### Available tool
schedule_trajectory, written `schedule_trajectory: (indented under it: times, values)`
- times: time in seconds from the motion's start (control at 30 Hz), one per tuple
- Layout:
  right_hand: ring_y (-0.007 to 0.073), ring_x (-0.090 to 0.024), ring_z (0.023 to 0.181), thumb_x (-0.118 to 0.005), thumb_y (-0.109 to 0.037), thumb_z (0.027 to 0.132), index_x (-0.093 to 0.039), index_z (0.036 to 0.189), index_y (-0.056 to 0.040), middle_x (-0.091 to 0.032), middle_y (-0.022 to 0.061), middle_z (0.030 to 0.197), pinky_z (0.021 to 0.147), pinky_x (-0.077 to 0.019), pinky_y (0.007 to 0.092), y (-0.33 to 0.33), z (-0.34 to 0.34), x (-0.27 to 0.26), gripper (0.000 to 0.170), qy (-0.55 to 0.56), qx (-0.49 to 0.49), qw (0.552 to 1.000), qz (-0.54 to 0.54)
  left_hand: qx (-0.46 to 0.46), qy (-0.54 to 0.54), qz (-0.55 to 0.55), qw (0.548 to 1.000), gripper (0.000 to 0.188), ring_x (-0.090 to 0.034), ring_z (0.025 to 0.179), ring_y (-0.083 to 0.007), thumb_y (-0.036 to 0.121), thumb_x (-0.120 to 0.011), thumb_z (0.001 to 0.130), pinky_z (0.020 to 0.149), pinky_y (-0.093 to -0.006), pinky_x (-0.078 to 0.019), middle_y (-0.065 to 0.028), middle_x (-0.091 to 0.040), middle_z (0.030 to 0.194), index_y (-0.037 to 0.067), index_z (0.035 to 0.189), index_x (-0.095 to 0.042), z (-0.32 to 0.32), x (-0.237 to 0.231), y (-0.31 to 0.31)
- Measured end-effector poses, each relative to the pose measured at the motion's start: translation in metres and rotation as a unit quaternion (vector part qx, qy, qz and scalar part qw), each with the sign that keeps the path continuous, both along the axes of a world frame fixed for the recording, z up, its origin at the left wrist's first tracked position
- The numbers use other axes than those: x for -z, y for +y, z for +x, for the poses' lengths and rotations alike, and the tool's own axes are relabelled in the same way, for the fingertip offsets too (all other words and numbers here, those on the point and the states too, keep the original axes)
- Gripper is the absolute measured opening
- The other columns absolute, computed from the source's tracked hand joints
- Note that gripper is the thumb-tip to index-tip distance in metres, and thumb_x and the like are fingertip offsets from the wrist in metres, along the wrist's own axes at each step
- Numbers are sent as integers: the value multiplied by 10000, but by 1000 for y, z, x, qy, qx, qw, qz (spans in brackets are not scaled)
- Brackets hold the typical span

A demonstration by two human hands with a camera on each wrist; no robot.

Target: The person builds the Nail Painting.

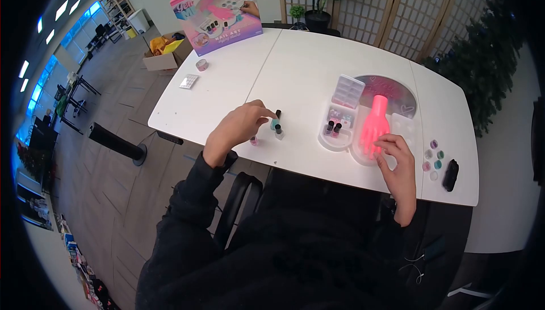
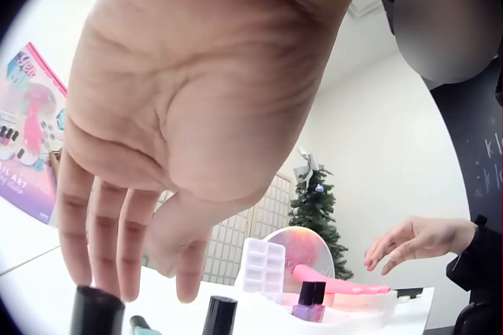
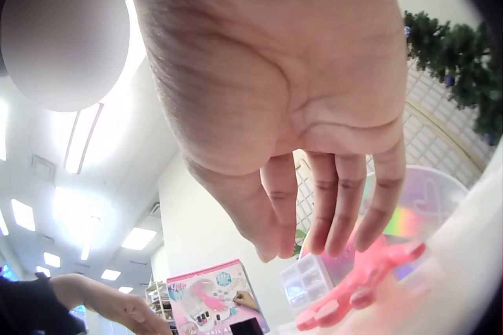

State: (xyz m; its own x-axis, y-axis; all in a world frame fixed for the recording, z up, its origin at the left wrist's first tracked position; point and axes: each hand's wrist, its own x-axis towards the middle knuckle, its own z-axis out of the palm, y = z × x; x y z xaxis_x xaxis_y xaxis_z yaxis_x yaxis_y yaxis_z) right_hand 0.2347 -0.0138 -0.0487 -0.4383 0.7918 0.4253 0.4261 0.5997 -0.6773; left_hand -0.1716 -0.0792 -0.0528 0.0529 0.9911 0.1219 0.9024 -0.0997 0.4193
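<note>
My left hand point(image 1: 241, 125) hovers palm-down over a few nail polish bottles, its fingers loosely bent with nothing gripped. Its fingertips are right by the teal bottle point(image 1: 275, 123). Beside that stand a pale grey bottle point(image 1: 279, 134) and a pink one point(image 1: 254, 141); black caps point(image 2: 221, 317) rise just below the fingers in the left wrist view. My right hand point(image 1: 401, 165) hangs loosely over the fingertips of the pink model hand point(image 1: 374, 122), holding nothing. The model hand lies on a white nail station point(image 1: 322, 134) that also holds two dark-capped bottles point(image 1: 334, 128).
Behind the model hand stands a shiny half-round panel point(image 1: 404, 95). Several small glitter pots point(image 1: 426, 166) and a black pouch point(image 1: 451, 175) lie at the right. A nail art box point(image 1: 218, 17), a tape-like roll point(image 1: 202, 65) and a small clear tray point(image 1: 189, 81) are at the far left.
</note>
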Motion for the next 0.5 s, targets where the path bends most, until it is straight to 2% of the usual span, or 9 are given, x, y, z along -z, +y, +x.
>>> schedule_trajectory:
  times: [0.13,0.2,0.23,0.33,0.37,0.5]
  values:
    - [294,-697,1085,-748,82,875,-764,1122,13,-679,121,1186,925,-551,371,3,-1,1,257,11,-11,1000,1,-4,-31,-7,999,255,-710,992,-288,148,-813,931,845,-391,-577,-116,-702,1133,85,1178,-800,10,-20,-14]
    - [291,-697,1084,-747,78,879,-769,1114,12,-680,119,1183,923,-551,370,4,-3,3,245,11,-8,1000,4,17,-47,52,997,273,-702,949,-294,170,-845,905,830,-392,-574,-112,-675,1113,75,1156,-796,25,-13,-11]
    - [286,-697,1085,-744,77,885,-772,1106,12,-681,119,1181,919,-552,370,5,-5,3,233,18,-18,1000,5,43,-35,117,992,265,-697,898,-289,133,-864,880,790,-397,-573,-116,-657,1116,41,1117,-786,28,1,-7]
    - [275,-703,1072,-737,78,895,-775,1096,13,-682,119,1178,909,-554,367,0,-8,-1,215,24,-33,999,4,6,-74,59,995,233,-700,887,-291,67,-860,860,763,-402,-567,-114,-664,1076,11,1073,-782,36,17,3]
    - [269,-711,1058,-732,80,900,-776,1094,14,-682,119,1177,903,-556,364,-2,-8,-3,210,23,-40,999,0,3,-71,40,997,206,-704,856,-287,13,-849,840,752,-391,-574,-106,-678,992,-13,1032,-779,37,18,7]
    - [257,-729,1026,-729,87,901,-775,1092,15,-685,117,1170,884,-561,355,-2,-5,-3,210,34,-30,999,-2,17,-85,38,996,191,-720,851,-262,-19,-837,836,783,-362,-591,-100,-710,959,-16,1018,-779,47,10,20]
